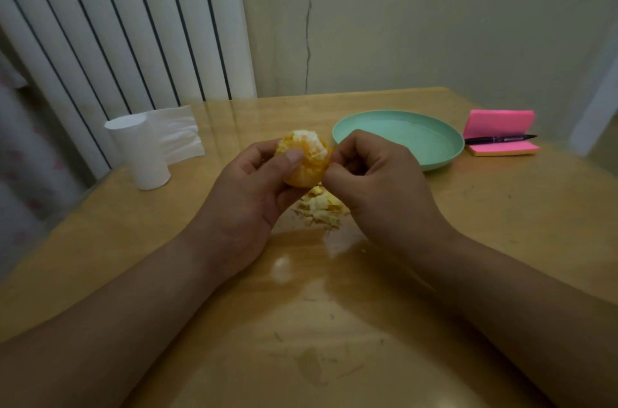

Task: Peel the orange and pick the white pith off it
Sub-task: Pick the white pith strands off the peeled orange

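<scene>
My left hand [254, 183] grips a peeled orange [306, 157] above the table, thumb pressed on its front. White pith still covers the top of the fruit. My right hand [374, 180] has its fingers curled and pinches at the orange's right side, where a bit of pith or skin sits between fingertips. Under both hands a heap of torn peel pieces [321, 207] lies on the wooden table [334, 307].
A mint green plate [444, 153] stands just behind my right hand. At the far right is a pink sticky-note pad [498, 121] with a black pen [498, 139] on it. A toilet paper roll [140, 153] stands at the left. Wall and radiator close the back.
</scene>
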A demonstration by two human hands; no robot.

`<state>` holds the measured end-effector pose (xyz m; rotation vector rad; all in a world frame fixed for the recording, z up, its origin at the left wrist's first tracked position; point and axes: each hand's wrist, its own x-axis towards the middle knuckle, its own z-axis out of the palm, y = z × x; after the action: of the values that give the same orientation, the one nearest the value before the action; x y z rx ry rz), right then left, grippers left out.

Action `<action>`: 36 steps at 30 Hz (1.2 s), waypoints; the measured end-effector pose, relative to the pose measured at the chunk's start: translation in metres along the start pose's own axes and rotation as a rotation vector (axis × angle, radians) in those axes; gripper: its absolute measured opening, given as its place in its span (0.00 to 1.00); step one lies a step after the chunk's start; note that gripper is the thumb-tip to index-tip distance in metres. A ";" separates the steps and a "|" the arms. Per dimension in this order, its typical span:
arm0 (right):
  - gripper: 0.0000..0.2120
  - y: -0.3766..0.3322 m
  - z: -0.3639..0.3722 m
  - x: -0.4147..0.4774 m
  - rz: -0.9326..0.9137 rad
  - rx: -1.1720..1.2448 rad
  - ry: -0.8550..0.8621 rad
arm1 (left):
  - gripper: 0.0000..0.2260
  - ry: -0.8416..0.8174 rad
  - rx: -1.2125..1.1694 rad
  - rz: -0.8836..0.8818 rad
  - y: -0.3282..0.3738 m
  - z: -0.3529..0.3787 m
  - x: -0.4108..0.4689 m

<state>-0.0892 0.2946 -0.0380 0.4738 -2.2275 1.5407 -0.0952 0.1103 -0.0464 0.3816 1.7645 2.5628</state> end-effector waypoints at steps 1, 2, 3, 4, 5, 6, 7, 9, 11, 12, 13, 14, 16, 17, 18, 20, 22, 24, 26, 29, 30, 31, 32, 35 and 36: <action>0.06 0.000 0.000 0.000 -0.002 0.006 -0.002 | 0.21 -0.014 -0.013 -0.007 0.000 -0.001 0.000; 0.06 0.000 0.000 0.000 -0.004 0.010 -0.005 | 0.21 -0.023 -0.024 -0.012 0.000 -0.003 0.001; 0.06 0.000 0.000 0.000 -0.005 0.011 -0.006 | 0.22 -0.026 -0.030 -0.015 0.000 -0.004 0.001; 0.06 0.000 0.000 0.000 -0.007 0.011 -0.006 | 0.22 -0.030 -0.030 -0.016 0.000 -0.005 0.002; 0.06 0.000 0.000 0.000 -0.010 0.010 -0.006 | 0.23 -0.034 -0.027 -0.017 -0.001 -0.006 0.002; 0.06 0.000 0.000 0.000 -0.012 0.011 -0.003 | 0.24 -0.041 -0.023 -0.018 -0.001 -0.006 0.002; 0.07 0.000 0.000 0.000 -0.011 0.014 0.001 | 0.24 -0.047 -0.020 -0.018 -0.001 -0.007 0.003; 0.07 0.001 0.000 0.001 -0.006 0.027 0.006 | 0.25 -0.051 -0.014 -0.023 -0.001 -0.008 0.004; 0.07 0.001 -0.001 0.001 -0.004 0.033 0.009 | 0.25 -0.052 -0.009 -0.026 0.000 -0.009 0.004; 0.07 0.002 -0.001 0.002 -0.004 0.031 0.011 | 0.25 -0.054 -0.005 -0.027 0.000 -0.009 0.004; 0.06 0.002 -0.001 0.002 -0.005 0.028 0.012 | 0.24 -0.056 -0.004 -0.028 -0.001 -0.009 0.004; 0.06 0.003 -0.001 0.002 -0.004 0.023 0.013 | 0.23 -0.059 -0.004 -0.029 -0.001 -0.010 0.004; 0.05 0.002 -0.002 0.002 -0.006 0.010 0.016 | 0.22 -0.059 -0.015 -0.034 0.000 -0.010 0.003; 0.05 0.002 -0.002 0.002 -0.009 0.004 0.020 | 0.23 -0.061 -0.029 -0.036 0.000 -0.010 0.003; 0.04 0.003 -0.003 0.003 -0.011 -0.002 0.023 | 0.23 -0.062 -0.047 -0.042 0.001 -0.009 0.003; 0.04 0.004 -0.003 0.003 -0.011 -0.007 0.027 | 0.22 -0.060 -0.089 -0.065 0.002 -0.008 0.003; 0.05 0.006 -0.003 0.004 -0.012 -0.007 0.026 | 0.20 -0.076 -0.123 -0.090 0.004 -0.006 0.001; 0.05 0.009 -0.003 0.005 -0.011 -0.008 0.032 | 0.18 -0.082 -0.173 -0.112 0.005 -0.004 0.000; 0.05 0.012 -0.004 0.007 -0.002 -0.044 0.032 | 0.19 -0.064 -0.238 -0.140 0.006 -0.004 -0.001; 0.03 0.022 -0.005 0.011 0.015 -0.238 -0.052 | 0.24 -0.036 -0.240 -0.211 0.009 -0.006 0.000; 0.05 0.025 -0.005 0.011 0.014 -0.329 -0.097 | 0.24 -0.023 -0.209 -0.229 0.009 -0.008 0.001; 0.07 0.026 -0.005 0.011 0.010 -0.398 -0.131 | 0.24 -0.011 -0.178 -0.241 0.009 -0.009 0.002; 0.09 0.026 -0.005 0.011 0.003 -0.437 -0.150 | 0.24 -0.001 -0.153 -0.245 0.009 -0.010 0.003; 0.07 0.021 -0.006 0.010 -0.039 -0.492 -0.160 | 0.21 0.006 -0.115 -0.235 0.009 -0.013 0.005; 0.07 0.020 -0.007 0.010 -0.048 -0.512 -0.168 | 0.21 0.006 -0.114 -0.231 0.008 -0.015 0.006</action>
<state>-0.1071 0.3070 -0.0473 0.5044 -2.5942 0.8769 -0.1027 0.0948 -0.0428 0.1569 1.5518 2.4876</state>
